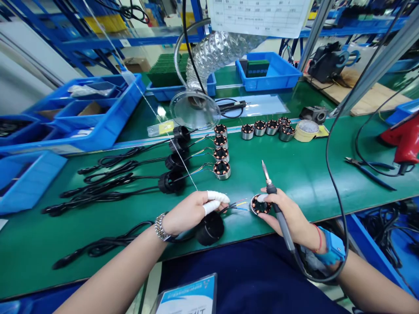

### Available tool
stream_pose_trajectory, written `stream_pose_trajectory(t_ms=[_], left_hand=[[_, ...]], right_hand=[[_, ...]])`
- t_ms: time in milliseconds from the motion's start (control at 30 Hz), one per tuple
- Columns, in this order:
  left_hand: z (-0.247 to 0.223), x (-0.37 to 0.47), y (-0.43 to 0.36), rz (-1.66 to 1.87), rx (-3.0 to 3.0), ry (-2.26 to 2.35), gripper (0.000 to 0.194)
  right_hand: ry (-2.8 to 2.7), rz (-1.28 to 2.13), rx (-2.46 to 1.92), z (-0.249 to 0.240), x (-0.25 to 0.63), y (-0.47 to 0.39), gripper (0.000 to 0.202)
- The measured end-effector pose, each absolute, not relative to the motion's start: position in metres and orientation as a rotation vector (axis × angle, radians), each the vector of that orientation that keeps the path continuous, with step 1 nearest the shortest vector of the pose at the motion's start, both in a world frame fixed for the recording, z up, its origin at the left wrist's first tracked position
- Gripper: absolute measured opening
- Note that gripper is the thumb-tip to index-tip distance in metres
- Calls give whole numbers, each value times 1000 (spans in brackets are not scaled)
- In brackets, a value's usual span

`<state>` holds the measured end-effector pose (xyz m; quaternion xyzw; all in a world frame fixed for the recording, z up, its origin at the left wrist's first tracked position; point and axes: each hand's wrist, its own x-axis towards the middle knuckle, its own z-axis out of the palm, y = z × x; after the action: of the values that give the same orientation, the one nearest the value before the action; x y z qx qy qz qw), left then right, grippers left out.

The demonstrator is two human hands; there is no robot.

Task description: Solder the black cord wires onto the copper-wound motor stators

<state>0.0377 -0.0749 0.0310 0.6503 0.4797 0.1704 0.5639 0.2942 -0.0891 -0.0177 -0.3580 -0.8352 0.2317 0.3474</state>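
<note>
My left hand, with white finger cots on two fingers, pinches the cable by its coloured wires, just above a round black cap. A thin solder wire runs down to this hand. My right hand holds a soldering iron, its tip pointing up and away, and its fingers also grip a copper-wound stator. The coloured wires reach the stator's left side. Behind my left hand, several stators stand in a column, wired to black caps with cables.
More stators and a tape roll stand at the back. A fume hood hangs over the bench's far side. Pliers and a red tool lie right. Blue bins stand behind and left; the iron's cord loops at right.
</note>
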Motion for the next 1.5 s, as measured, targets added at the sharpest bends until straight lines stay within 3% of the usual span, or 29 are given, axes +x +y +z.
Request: stream_pose_trajectory(t_ms=[233, 533, 1500], left_hand=[[46, 64, -71, 192, 1713, 1250, 26], [38, 90, -70, 327, 1640, 1332, 15], [30, 89, -73, 435, 1608, 1410, 17]], right_hand=[[-2092, 659, -833, -10, 281, -90, 25], [-2036, 1012, -918, -4, 271, -61, 34], [-2020, 939, -998, -1, 269, -60, 25]])
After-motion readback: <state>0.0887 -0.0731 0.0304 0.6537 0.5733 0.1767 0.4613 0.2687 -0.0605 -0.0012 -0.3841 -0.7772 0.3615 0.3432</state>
